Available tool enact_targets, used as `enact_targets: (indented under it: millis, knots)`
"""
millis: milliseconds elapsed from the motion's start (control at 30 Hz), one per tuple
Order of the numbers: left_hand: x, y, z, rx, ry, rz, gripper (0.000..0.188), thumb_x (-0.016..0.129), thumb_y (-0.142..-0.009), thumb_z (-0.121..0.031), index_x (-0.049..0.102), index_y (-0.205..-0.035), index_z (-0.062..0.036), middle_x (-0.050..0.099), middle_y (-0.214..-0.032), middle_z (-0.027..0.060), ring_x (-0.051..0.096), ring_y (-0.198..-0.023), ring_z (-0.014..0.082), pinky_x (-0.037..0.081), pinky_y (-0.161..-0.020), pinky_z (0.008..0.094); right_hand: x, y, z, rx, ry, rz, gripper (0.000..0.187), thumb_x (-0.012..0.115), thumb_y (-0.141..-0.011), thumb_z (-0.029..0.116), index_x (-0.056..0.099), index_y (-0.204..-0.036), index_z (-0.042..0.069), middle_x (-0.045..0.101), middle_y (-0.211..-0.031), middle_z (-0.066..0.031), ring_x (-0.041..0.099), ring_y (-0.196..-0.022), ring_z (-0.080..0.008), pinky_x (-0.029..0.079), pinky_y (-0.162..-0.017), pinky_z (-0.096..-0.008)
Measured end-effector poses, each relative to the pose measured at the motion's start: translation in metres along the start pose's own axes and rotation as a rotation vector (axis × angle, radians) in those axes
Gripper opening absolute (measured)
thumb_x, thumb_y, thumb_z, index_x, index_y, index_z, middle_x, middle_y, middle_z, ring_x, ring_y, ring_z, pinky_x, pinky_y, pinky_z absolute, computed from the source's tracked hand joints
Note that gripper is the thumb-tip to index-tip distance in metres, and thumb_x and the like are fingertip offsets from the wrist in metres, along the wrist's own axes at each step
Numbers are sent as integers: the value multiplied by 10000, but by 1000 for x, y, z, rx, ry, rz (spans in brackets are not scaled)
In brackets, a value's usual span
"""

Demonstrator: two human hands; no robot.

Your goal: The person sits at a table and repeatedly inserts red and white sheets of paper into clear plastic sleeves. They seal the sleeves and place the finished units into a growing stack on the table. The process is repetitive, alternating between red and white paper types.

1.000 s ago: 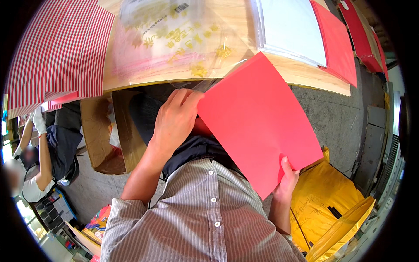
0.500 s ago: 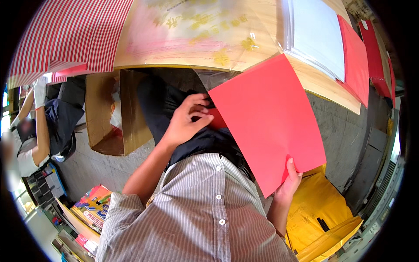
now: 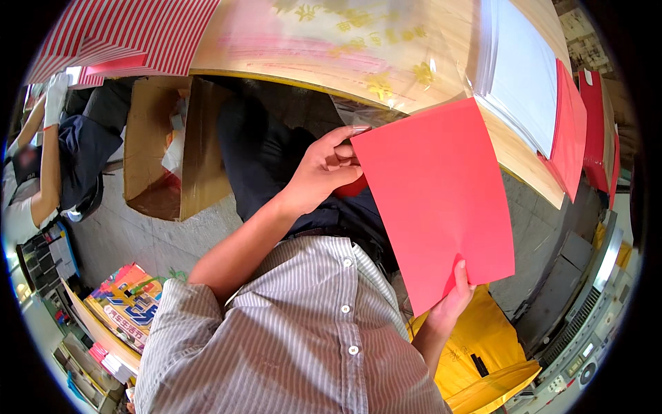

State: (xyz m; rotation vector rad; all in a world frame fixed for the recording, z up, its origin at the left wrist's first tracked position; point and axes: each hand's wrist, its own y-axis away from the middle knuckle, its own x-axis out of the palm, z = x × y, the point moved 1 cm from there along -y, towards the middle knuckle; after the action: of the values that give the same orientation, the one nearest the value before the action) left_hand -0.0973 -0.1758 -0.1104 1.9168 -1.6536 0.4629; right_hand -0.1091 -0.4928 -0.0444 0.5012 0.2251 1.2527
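A large red paper sheet [image 3: 438,200] is held up slanting in front of me, just below the table edge. My right hand [image 3: 452,300] grips its lower edge, thumb on the front face and fingers behind. My left hand [image 3: 327,169] is at the upper left corner, fingers bent against the edge; the exact fingertip contact is partly hidden. Beyond the sheet's top edge, a clear plastic bag [image 3: 378,84] with gold print lies on the table, one end hanging over the edge. Something red [image 3: 352,186] shows behind my left fingers.
The wooden table [image 3: 276,67] bears red-striped sheets [image 3: 131,31], a white paper stack [image 3: 520,76] and red sheets [image 3: 567,131]. Below stands an open cardboard box [image 3: 207,148]. A yellow bag [image 3: 476,345] is at my right. At far left, a person wears a white glove [image 3: 55,100].
My left hand has moved up and right, from beside the sheet to its upper left corner, and its fingers have closed in. My right hand keeps its grip. The view has shifted slightly.
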Motion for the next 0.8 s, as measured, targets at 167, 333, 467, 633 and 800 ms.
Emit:
enact_targets:
  millis: [167,333,467,633,800]
  knots:
    - [-8,1,5,-15,-27,-13,568,503,-905,98,421,-1459,2,672,-1236,145,635,-1150,217,470,-994,334,-4,-2,-1,-47,27,16,413,600,-952,86,506,-1346,4,585,-1248,-147,615,-1119,-274,543,-931,-419]
    - [-7,-2,2,-28,183,-47,444,508,-972,-21,467,-1412,26,668,-1222,141,651,-1122,234,498,-992,380,-12,-4,-4,-43,11,24,416,616,-947,90,511,-1343,13,593,-1248,-150,621,-1115,-281,549,-930,-428]
    - [-3,-8,-3,-92,207,-161,428,572,-982,-66,485,-1387,39,670,-1177,143,655,-1086,201,505,-973,354,-13,-4,-3,-15,-46,24,436,585,-927,-7,502,-1354,-3,570,-1310,-141,587,-1180,-266,496,-1016,-424]
    - [17,-12,-6,-30,-55,-270,440,677,-919,-27,518,-1325,32,682,-1085,113,651,-1009,135,512,-889,269,-10,-3,0,-38,-22,26,439,592,-930,-1,496,-1358,-12,562,-1322,-153,584,-1187,-274,498,-1018,-427]
    - [25,-20,6,17,-32,-386,347,667,-940,-63,550,-1256,19,677,-1005,70,640,-917,99,506,-820,234,-4,3,0,-53,-1,27,457,593,-936,12,474,-1376,-20,548,-1343,-160,579,-1195,-278,499,-1017,-429]
